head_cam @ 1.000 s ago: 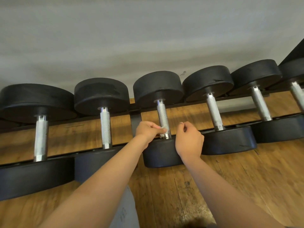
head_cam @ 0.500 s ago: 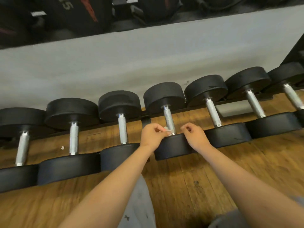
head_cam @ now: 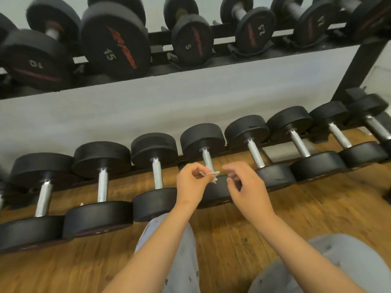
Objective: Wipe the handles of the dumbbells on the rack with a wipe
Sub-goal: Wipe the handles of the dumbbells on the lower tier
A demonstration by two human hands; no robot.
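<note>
Wipe by handle, dumbbells either side

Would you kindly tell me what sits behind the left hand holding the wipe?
A lower-row dumbbell: its steel handle and far head show. The left hand, the wipe and the right hand cover the handle's near end and part of the near head.

On the lower tier the dumbbells lie side by side with heads almost touching, so open slots remain only between the steel handles, over wooden floor. The left hand, pinching a wipe, and the right hand crowd one handle's near end. Upper-tier dumbbells overhang, and the slanted rack upright closes the right end.
</note>
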